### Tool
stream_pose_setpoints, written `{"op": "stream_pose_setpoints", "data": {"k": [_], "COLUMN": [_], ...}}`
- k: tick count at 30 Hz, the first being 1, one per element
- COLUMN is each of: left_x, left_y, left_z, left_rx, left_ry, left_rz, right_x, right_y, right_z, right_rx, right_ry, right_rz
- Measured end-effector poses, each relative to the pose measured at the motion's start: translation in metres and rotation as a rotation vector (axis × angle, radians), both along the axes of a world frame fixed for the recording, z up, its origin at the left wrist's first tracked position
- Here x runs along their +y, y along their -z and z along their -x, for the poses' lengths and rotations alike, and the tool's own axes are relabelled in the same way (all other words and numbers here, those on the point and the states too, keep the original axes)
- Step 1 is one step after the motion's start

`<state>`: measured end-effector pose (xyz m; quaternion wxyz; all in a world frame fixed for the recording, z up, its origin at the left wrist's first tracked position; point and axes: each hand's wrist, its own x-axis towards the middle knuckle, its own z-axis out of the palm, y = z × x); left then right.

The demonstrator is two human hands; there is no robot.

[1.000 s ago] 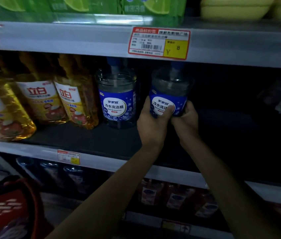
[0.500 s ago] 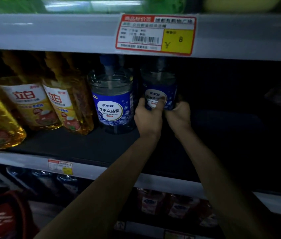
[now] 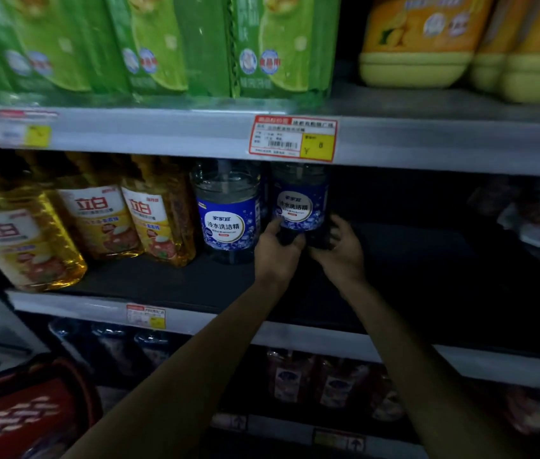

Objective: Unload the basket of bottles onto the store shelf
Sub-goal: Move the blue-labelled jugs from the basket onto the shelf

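A clear bottle with a blue label (image 3: pixel 300 207) stands on the dark middle shelf (image 3: pixel 411 279), well back from the front edge. My left hand (image 3: pixel 276 255) grips its lower left side, thumb up against the label. My right hand (image 3: pixel 344 248) is at the bottle's lower right with its fingers spread, loosely against the base. An identical blue-label bottle (image 3: pixel 228 215) stands just to the left, nearer the front. The red basket (image 3: pixel 13 419) shows at the bottom left; its contents are hidden.
Yellow detergent bottles (image 3: pixel 96 217) fill the shelf's left part. Green packs (image 3: pixel 162 44) and yellow tubs (image 3: pixel 420 44) sit on the shelf above, whose rail carries a price tag (image 3: pixel 293 139). More bottles (image 3: pixel 324 382) stand on the lower shelf. Dim packages (image 3: pixel 533 213) lie far right.
The blue-label bottle has been pushed deeper onto the shelf and set down. My right hand's fingers have loosened and spread. The camera has tilted up, showing the upper shelf.
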<state>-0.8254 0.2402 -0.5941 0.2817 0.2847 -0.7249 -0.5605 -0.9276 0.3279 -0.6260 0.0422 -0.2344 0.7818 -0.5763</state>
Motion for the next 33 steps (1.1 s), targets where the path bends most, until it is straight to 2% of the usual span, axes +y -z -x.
{"op": "stream_pose_setpoints", "data": {"k": [4, 8, 11, 17, 21, 25, 29, 33], "left_x": [0.003, -0.002, -0.010, -0.024, -0.048, -0.072, -0.092, -0.103], "left_y": [-0.015, -0.032, -0.043, -0.067, -0.072, -0.075, -0.064, -0.028], "left_z": [-0.041, -0.093, -0.134, -0.220, -0.288, -0.366, -0.446, -0.510], "left_rx": [-0.108, -0.212, -0.361, -0.583, -0.707, -0.809, -0.897, -0.924], "left_ry": [0.140, 0.268, 0.276, 0.237, 0.216, 0.159, 0.111, 0.049], "left_rz": [0.142, 0.408, 0.634, 1.002, 1.039, 1.037, 0.962, 0.867], "right_x": [0.020, 0.041, 0.048, 0.040, 0.023, -0.001, -0.032, -0.056], "right_y": [-0.015, -0.037, -0.051, -0.082, -0.108, -0.116, -0.104, -0.073], "right_z": [-0.031, -0.069, -0.099, -0.162, -0.217, -0.267, -0.312, -0.362], "right_rx": [0.029, 0.124, 0.220, 0.538, 0.576, 0.618, 0.593, 0.651], "right_ry": [-0.035, -0.117, -0.167, -0.311, -0.466, -0.606, -0.756, -0.882], "right_rz": [-0.123, -0.256, -0.356, -0.660, -0.735, -0.689, -0.736, -0.809]}}
